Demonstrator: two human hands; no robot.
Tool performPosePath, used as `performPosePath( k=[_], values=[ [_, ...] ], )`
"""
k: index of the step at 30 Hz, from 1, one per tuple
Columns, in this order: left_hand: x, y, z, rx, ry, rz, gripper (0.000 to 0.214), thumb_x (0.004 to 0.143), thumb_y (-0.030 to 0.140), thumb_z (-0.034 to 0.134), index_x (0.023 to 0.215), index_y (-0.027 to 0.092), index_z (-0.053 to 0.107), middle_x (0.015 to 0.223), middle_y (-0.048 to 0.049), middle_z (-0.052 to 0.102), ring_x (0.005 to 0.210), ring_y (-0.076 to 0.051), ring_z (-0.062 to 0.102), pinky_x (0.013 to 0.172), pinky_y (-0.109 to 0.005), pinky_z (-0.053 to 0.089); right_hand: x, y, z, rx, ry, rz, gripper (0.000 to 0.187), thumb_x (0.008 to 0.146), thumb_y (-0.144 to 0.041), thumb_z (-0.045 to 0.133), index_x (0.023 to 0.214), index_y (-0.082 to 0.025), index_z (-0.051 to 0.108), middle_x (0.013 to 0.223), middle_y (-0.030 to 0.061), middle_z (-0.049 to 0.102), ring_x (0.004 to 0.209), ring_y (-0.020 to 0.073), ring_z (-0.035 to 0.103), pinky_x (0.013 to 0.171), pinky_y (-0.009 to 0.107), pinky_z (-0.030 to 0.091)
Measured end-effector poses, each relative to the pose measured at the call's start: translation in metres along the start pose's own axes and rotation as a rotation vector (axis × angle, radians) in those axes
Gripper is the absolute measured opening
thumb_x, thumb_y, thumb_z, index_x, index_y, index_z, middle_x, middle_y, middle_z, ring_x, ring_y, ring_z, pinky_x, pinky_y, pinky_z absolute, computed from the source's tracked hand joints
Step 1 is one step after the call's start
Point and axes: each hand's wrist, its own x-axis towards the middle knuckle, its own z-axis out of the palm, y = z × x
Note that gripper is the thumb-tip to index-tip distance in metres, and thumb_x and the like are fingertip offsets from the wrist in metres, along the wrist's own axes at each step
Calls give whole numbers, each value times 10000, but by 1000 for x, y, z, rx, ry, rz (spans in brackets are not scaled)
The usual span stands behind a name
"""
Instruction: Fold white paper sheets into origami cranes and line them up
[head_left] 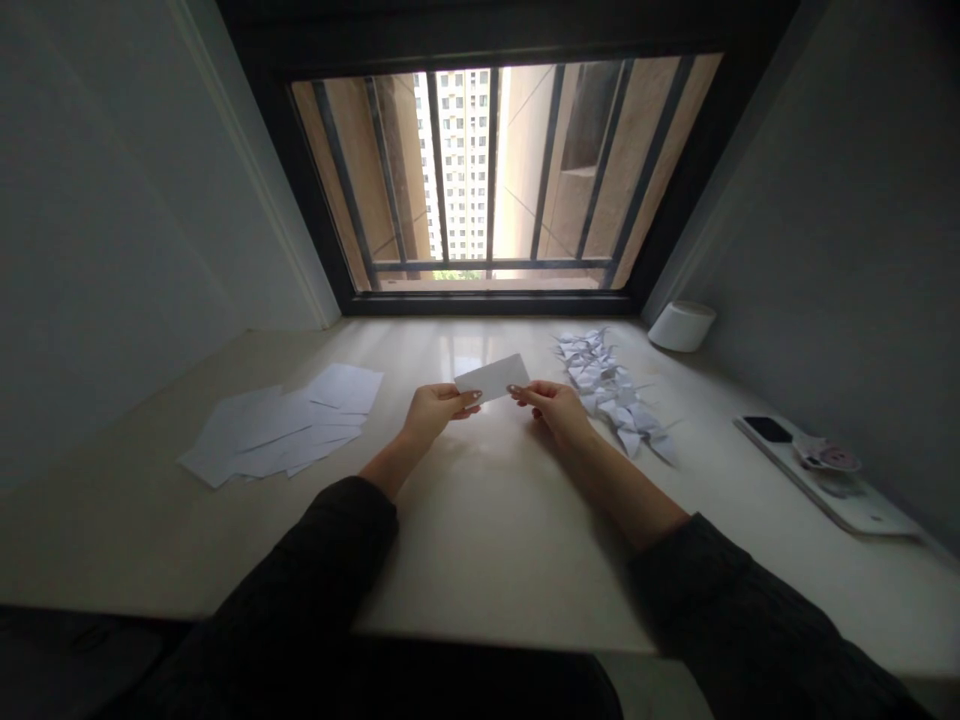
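Between my two hands a small sheet of white paper (493, 376) is held up, tilted, above the pale countertop. My left hand (435, 412) pinches its lower left corner with the thumb on top. At its right side, the thumb and fingers of my right hand (556, 408) close on the lower right corner. Several folded paper cranes (600, 375) lie in a cluster just beyond and to the right of my right hand. Off to the left, loose white paper sheets (292, 425) overlap in a spread pile.
A smartphone (817, 475) with a round grip on its back lies at the right by the wall. Farther back stands a white cylindrical object (681, 327). Behind the countertop (495, 560) is a barred window (491, 180), with walls on both sides.
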Motion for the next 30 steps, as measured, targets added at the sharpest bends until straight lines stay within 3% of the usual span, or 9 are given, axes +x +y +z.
performPosePath(
  k=[4, 10, 14, 18, 21, 25, 30],
  values=[
    [4, -3, -7, 5, 10, -47, 394, 524, 379, 813, 784, 98, 723, 764, -113, 702, 691, -203, 678, 744, -320, 541, 2, 6, -2, -112, -107, -95, 325, 588, -497, 725, 591, -175, 680, 556, -9, 623, 532, 112, 489, 538, 244, 345],
    [13, -9, -12, -63, 47, -58, 435, 488, 457, 808, 690, 90, 692, 658, -85, 666, 605, -189, 661, 678, -307, 546, -3, 3, 0, -26, -165, 11, 323, 586, -475, 734, 628, -156, 698, 582, 18, 648, 509, 103, 479, 499, 234, 307],
    [15, -9, -13, -65, 83, 3, 438, 513, 473, 788, 708, 93, 691, 707, -70, 670, 637, -171, 650, 678, -293, 546, -7, -1, 2, -38, -205, 31, 329, 628, -489, 695, 677, -165, 722, 564, 15, 637, 445, 76, 396, 462, 235, 262],
    [14, -8, -11, -49, 193, 67, 408, 553, 483, 758, 692, 106, 685, 689, -52, 652, 629, -146, 621, 651, -273, 536, -7, 2, 5, -81, -267, -62, 314, 677, -477, 650, 710, -178, 738, 696, 43, 695, 538, 110, 480, 531, 250, 343],
    [11, -6, -6, -120, 210, 86, 393, 597, 481, 730, 756, 126, 680, 735, -48, 661, 648, -136, 621, 667, -267, 529, -7, 7, 10, -110, -161, -91, 319, 683, -484, 640, 702, -179, 730, 718, 45, 703, 551, 122, 501, 547, 259, 365],
    [4, -5, 1, -150, 69, 84, 424, 634, 463, 717, 909, 145, 662, 901, -92, 691, 816, -194, 656, 705, -294, 516, -13, 5, 21, -39, -11, -128, 331, 706, -491, 614, 728, -182, 730, 742, 52, 708, 581, 136, 522, 582, 272, 399],
    [-4, -7, 9, 46, -39, 90, 346, 646, 441, 708, 791, 126, 711, 886, -122, 709, 875, -229, 645, 731, -315, 495, -22, -2, 32, -19, 14, -139, 325, 709, -488, 621, 715, -181, 725, 681, 39, 688, 582, 136, 512, 572, 267, 394]
  ],
)
